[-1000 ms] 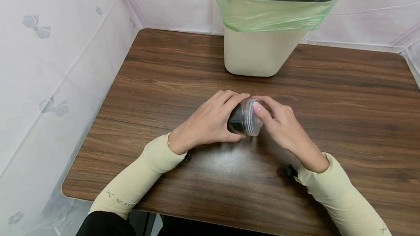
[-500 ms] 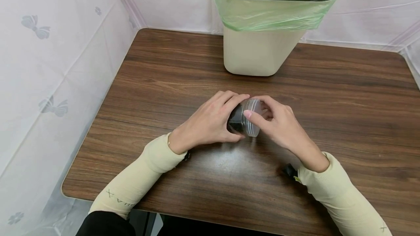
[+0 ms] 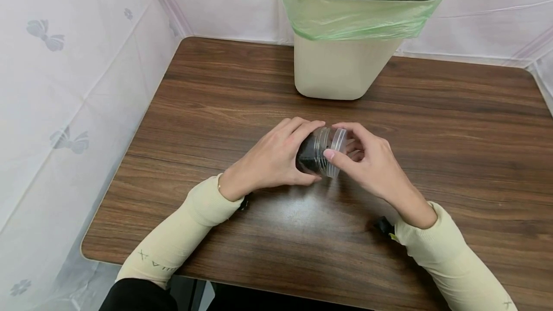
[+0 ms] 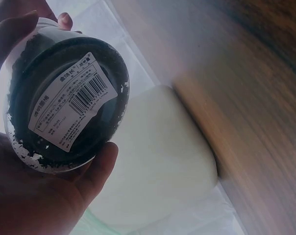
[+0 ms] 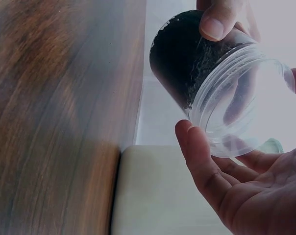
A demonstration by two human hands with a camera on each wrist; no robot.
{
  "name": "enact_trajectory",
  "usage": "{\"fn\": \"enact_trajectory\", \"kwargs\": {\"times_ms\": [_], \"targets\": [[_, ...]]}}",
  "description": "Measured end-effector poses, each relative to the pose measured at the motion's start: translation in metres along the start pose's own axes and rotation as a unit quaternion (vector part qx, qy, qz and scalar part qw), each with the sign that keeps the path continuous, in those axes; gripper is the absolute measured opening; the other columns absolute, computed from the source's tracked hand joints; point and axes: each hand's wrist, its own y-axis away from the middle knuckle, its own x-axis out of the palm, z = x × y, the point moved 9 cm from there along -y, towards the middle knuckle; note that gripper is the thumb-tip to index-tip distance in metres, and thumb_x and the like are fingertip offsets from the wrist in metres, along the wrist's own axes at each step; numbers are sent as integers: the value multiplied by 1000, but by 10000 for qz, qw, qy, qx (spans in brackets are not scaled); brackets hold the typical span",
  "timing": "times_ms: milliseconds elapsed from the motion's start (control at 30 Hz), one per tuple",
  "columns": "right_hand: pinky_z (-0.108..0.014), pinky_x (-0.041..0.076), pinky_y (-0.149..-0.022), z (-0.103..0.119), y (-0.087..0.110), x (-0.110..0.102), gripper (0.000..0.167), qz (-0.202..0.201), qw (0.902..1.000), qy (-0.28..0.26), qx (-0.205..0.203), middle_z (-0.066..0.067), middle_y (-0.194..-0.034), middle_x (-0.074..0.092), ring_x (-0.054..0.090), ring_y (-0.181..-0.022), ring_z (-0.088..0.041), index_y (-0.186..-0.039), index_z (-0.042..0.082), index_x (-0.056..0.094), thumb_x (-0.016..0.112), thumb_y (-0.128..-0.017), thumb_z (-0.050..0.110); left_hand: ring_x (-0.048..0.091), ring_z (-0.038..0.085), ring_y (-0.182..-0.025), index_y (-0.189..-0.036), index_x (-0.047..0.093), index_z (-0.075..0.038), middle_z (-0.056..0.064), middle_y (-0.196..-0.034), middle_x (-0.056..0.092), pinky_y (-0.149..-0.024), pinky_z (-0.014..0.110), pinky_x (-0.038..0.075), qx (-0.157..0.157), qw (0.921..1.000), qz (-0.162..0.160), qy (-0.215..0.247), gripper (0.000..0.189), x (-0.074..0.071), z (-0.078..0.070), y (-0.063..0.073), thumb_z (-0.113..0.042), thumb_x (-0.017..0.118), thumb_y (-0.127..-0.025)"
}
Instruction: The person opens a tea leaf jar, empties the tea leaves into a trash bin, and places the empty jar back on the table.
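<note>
One clear jar (image 3: 306, 155) holding dark, flaky material is being held on its side over the wood-grain bench (image 3: 194, 152), its barcoded label (image 4: 73, 100) showing on the base. The left grip (image 3: 276, 157) is curling around the jar's body, while the right grip (image 3: 373, 162) is pinching the transparent lid (image 3: 339, 143) at the mouth, a gap showing between. Behind, a cream bin (image 3: 332, 71) is wearing a green liner (image 3: 354, 23).

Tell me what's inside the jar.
Dark, flaky-looking material shows through the clear jar; its exact kind is unclear. The label hides whatever lies behind it at the base, and the left hand covers part of the side.
</note>
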Motion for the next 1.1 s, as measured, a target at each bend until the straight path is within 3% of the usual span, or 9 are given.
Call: {"fn": "enact_trajectory", "kwargs": {"times_ms": [400, 667, 1100], "targets": [[-28, 57, -70, 2, 4, -3, 49, -113, 9996, -161, -222, -10, -109, 70, 69, -85, -19, -138, 16, 59, 74, -92, 25, 54, 21, -108, -143, 50, -7, 6, -121, 58, -95, 33, 44, -77, 9999, -30, 58, 95, -3, 3, 1, -45, 90, -65], [-25, 54, -71, 2, 6, -5, 48, -267, 9978, 112, -597, -1, -118, 68, 64, -96, -15, -138, 16, 60, 73, -92, 24, 53, 21, -108, -143, 50, -7, 6, -122, 57, -95, 34, 45, -138, 9999, -36, 80, 96, -3, 6, 1, -45, 90, -65], [-24, 54, -73, -1, 9, -8, 50, -364, 9965, 165, -738, 0, -109, 64, 63, -89, -19, -134, 10, 63, 79, -87, 20, 53, 20, -109, -144, 49, -7, 6, -121, 58, -96, 35, 45, -190, 9998, -26, 90, 97, -5, 9, 2, -46, 90, -65]]}}
